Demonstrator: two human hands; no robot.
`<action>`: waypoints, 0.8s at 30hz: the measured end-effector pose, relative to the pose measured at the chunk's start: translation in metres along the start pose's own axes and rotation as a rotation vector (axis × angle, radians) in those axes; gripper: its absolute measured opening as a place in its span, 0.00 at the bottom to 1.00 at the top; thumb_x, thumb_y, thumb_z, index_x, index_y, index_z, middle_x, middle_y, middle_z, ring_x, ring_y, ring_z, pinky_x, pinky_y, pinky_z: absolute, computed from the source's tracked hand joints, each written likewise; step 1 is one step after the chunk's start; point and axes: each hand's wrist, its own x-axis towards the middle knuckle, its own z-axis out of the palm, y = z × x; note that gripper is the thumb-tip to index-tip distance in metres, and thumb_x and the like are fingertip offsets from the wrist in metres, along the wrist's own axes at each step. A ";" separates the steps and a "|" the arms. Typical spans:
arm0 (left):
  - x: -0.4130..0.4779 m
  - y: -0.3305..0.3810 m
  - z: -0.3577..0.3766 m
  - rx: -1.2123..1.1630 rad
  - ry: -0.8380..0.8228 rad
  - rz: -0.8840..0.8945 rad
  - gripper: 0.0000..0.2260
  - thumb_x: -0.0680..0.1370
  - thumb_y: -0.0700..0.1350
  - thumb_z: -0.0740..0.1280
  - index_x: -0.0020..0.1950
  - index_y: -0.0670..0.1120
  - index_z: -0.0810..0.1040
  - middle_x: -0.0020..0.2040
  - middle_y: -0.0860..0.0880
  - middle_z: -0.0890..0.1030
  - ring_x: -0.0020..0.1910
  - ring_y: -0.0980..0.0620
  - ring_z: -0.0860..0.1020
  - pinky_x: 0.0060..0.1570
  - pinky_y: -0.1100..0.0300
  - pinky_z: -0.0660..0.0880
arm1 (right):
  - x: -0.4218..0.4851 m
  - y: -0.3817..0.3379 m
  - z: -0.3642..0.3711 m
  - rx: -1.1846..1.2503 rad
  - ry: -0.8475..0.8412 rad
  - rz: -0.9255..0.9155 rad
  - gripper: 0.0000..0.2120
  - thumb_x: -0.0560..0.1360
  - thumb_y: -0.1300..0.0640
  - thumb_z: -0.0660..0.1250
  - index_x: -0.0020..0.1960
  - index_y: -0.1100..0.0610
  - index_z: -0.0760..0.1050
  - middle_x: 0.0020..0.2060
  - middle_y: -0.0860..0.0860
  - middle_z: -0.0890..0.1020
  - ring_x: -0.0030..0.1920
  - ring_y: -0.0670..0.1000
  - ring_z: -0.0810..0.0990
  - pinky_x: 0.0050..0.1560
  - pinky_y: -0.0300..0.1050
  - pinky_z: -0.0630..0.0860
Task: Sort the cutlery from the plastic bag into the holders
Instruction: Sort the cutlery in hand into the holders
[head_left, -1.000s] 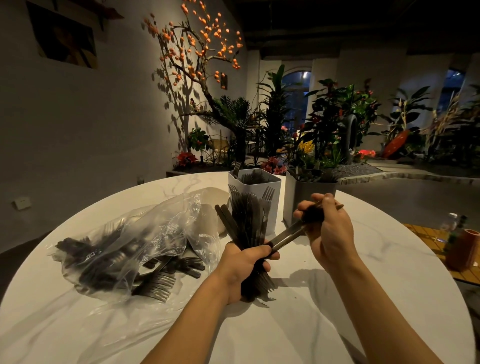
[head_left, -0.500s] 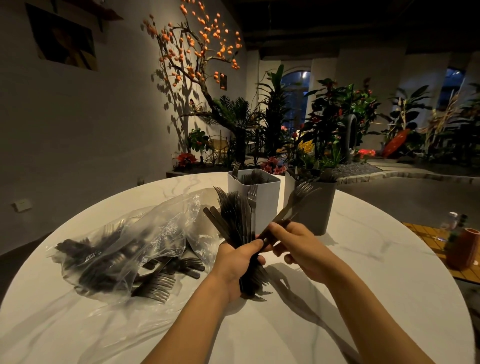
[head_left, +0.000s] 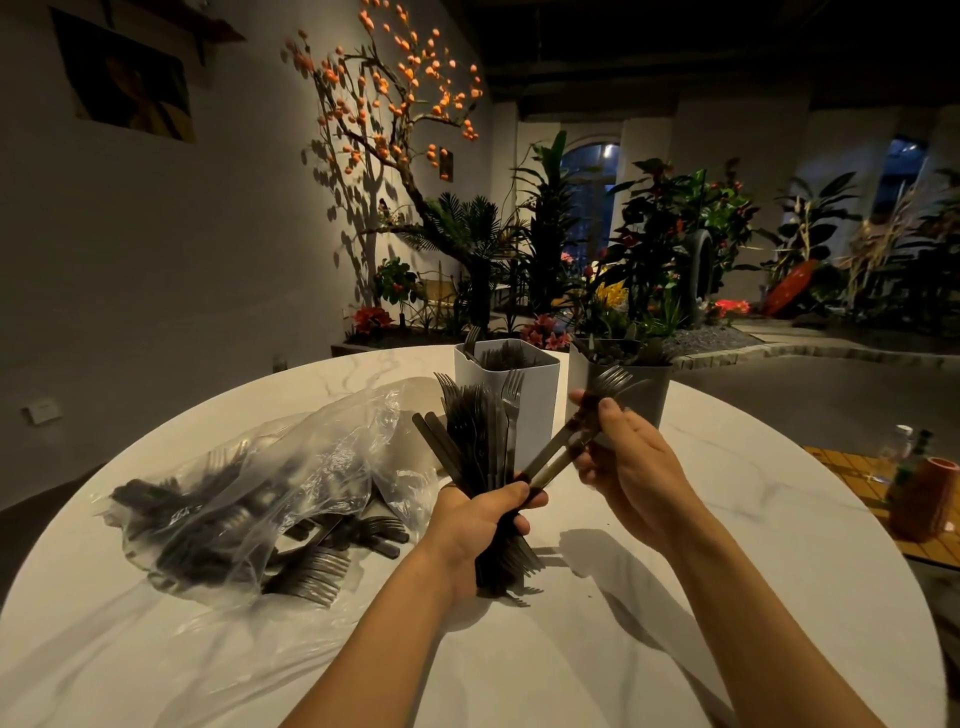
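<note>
Fingers of your left hand (head_left: 480, 519) clamp the mixed bundle (head_left: 480, 441) upright so your right hand (head_left: 631, 467) can pinch forks (head_left: 582, 423) free for the grey holder (head_left: 636, 395).

Two holders (head_left: 506, 387) (head_left: 618, 387), one bag (head_left: 270, 483), two hands (head_left: 483, 525) (head_left: 631, 465).
</note>
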 end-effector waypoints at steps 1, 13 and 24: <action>0.000 0.000 -0.001 0.000 -0.004 -0.001 0.08 0.80 0.39 0.71 0.56 0.37 0.83 0.49 0.41 0.87 0.35 0.52 0.80 0.40 0.58 0.80 | -0.001 0.000 0.001 -0.003 -0.026 0.001 0.16 0.84 0.52 0.57 0.66 0.57 0.75 0.50 0.58 0.78 0.37 0.49 0.75 0.40 0.41 0.75; 0.011 0.004 -0.013 -0.043 0.024 -0.002 0.09 0.79 0.40 0.72 0.55 0.37 0.84 0.49 0.39 0.87 0.34 0.52 0.79 0.42 0.57 0.78 | 0.000 0.006 0.011 -0.098 0.009 -0.084 0.10 0.81 0.57 0.63 0.57 0.62 0.76 0.46 0.58 0.85 0.37 0.52 0.81 0.39 0.40 0.79; 0.016 0.003 -0.016 -0.117 0.002 -0.008 0.08 0.79 0.39 0.72 0.55 0.36 0.84 0.48 0.38 0.86 0.33 0.52 0.79 0.38 0.60 0.78 | -0.001 -0.003 0.002 0.090 0.191 -0.135 0.09 0.73 0.55 0.71 0.50 0.57 0.84 0.44 0.59 0.85 0.46 0.61 0.78 0.45 0.44 0.80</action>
